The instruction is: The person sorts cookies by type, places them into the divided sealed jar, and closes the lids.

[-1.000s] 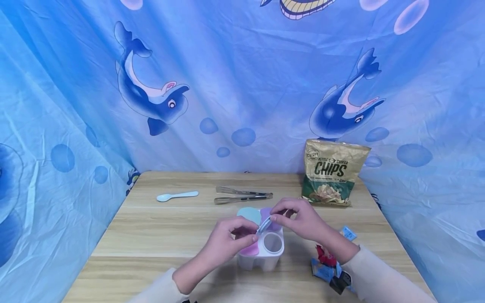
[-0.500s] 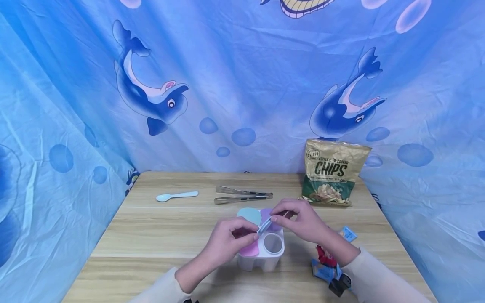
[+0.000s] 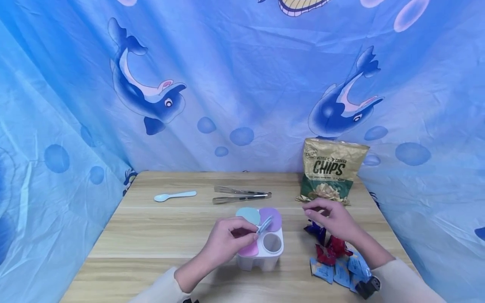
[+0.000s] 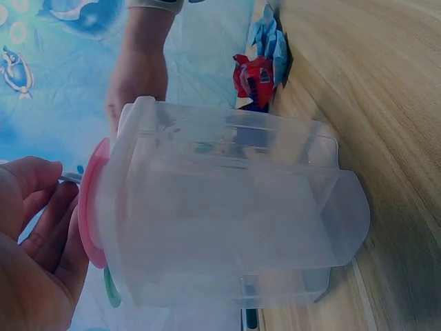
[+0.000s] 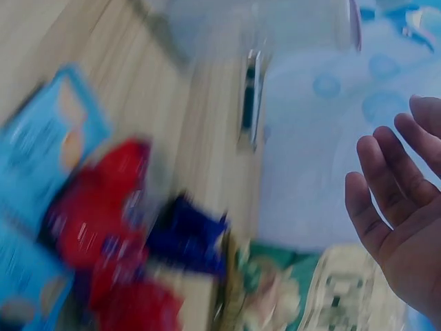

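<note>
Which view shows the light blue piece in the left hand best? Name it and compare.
The head view: much of the light blue piece shows, projecting from the left hand. The left wrist view shows only a thin sliver; the right wrist view, none.

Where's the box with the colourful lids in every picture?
Head: the box is low down, a little right of the middle.
Left wrist: the box lies sideways across the middle, big and see-through.
Right wrist: the box is blurry and cut off by the top edge.
Shared landmark: the red wrappers, right of the box in the head view, top right in the left wrist view, lower left in the right wrist view.
</note>
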The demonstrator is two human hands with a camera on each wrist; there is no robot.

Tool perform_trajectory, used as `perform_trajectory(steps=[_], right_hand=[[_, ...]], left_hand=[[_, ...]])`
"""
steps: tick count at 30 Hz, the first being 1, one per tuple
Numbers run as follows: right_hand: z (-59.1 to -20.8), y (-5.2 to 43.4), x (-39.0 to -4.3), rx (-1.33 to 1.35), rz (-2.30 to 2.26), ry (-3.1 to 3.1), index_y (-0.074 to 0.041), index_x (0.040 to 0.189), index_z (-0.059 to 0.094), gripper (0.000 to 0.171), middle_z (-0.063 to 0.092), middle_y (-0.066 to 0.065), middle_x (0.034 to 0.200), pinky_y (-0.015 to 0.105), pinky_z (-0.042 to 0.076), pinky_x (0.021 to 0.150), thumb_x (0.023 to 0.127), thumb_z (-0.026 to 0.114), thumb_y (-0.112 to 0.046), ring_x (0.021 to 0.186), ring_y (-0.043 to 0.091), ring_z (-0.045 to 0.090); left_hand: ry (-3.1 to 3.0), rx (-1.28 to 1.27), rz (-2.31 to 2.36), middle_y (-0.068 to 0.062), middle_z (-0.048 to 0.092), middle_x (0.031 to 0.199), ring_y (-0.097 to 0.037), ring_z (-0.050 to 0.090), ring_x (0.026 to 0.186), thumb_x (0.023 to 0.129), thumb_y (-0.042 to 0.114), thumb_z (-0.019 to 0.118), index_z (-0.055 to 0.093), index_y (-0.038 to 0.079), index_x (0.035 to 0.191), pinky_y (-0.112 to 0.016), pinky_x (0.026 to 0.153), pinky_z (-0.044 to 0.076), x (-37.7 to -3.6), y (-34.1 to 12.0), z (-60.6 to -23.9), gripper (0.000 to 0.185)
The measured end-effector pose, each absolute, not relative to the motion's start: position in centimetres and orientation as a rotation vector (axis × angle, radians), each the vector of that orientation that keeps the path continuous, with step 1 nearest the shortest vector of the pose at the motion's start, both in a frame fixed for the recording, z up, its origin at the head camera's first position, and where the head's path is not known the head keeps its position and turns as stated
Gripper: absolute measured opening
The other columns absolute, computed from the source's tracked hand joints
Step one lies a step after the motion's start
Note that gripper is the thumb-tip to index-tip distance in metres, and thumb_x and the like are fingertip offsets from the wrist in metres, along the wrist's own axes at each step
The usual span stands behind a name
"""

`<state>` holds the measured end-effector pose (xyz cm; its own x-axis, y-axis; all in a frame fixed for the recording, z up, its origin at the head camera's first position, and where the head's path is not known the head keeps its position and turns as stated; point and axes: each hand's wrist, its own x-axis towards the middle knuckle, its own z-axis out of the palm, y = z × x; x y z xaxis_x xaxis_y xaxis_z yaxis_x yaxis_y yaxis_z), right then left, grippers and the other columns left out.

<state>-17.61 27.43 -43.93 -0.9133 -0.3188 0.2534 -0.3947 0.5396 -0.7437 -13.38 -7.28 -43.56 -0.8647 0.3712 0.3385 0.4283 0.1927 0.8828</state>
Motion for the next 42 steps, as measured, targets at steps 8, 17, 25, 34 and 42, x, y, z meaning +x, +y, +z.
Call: perform_trajectory(steps=[8, 17, 25, 34, 42], right_hand=[[-45.5, 31.8, -18.1, 0.49, 1.247, -2.801, -0.016, 0.115, 0.075, 0.019, 0.075, 0.004, 0.11, 0.027, 0.06, 0.072, 0.098, 0.072, -0.024, 0.091, 0.01, 0.071], [-47.7, 34.5, -19.3, 0.488, 1.189, -2.934, -0.008, 0.115, 0.074, 0.026, 0.074, 0.018, 0.113, 0.028, 0.058, 0.072, 0.093, 0.077, -0.02, 0.091, 0.013, 0.071], [-49.4, 34.5, -19.8, 0.486, 1.169, -3.087, -0.004, 0.119, 0.072, 0.038, 0.074, 0.012, 0.112, 0.028, 0.057, 0.075, 0.09, 0.08, -0.026, 0.095, 0.021, 0.069], [-50.7, 34.2, -19.7, 0.503, 1.124, -3.118, -0.01, 0.113, 0.074, 0.03, 0.074, -0.002, 0.099, 0.025, 0.055, 0.074, 0.09, 0.079, -0.03, 0.088, 0.011, 0.067], [-50.7, 34.0, -19.6, 0.509, 1.156, -3.121, -0.012, 0.109, 0.076, 0.021, 0.074, -0.003, 0.097, 0.025, 0.054, 0.071, 0.092, 0.077, -0.024, 0.084, 0.007, 0.065]], left_hand=[[-2.427, -0.778, -1.79, 0.002, 0.078, 0.091, -0.007, 0.07, 0.082, 0.084, 0.009, 0.083, 0.081, 0.014, 0.098, -0.026, 0.074, 0.061, -13.4, -7.4, -43.3, 0.015], [-2.432, -0.804, -1.781, 0.002, 0.078, 0.09, -0.007, 0.07, 0.08, 0.085, 0.007, 0.082, 0.081, 0.013, 0.098, -0.026, 0.073, 0.062, -13.5, -7.5, -43.0, 0.015], [-2.442, -0.789, -1.755, 0.003, 0.078, 0.091, -0.006, 0.069, 0.08, 0.085, 0.009, 0.082, 0.081, 0.015, 0.098, -0.025, 0.073, 0.061, -13.4, -7.6, -43.1, 0.015], [-2.412, -0.818, -1.734, 0.003, 0.077, 0.09, -0.006, 0.069, 0.08, 0.085, 0.008, 0.082, 0.081, 0.013, 0.099, -0.025, 0.073, 0.061, -13.3, -7.6, -43.2, 0.014], [-2.42, -0.805, -1.719, 0.003, 0.077, 0.09, -0.006, 0.068, 0.08, 0.085, 0.008, 0.082, 0.081, 0.015, 0.098, -0.024, 0.072, 0.06, -13.3, -7.6, -43.2, 0.015]])
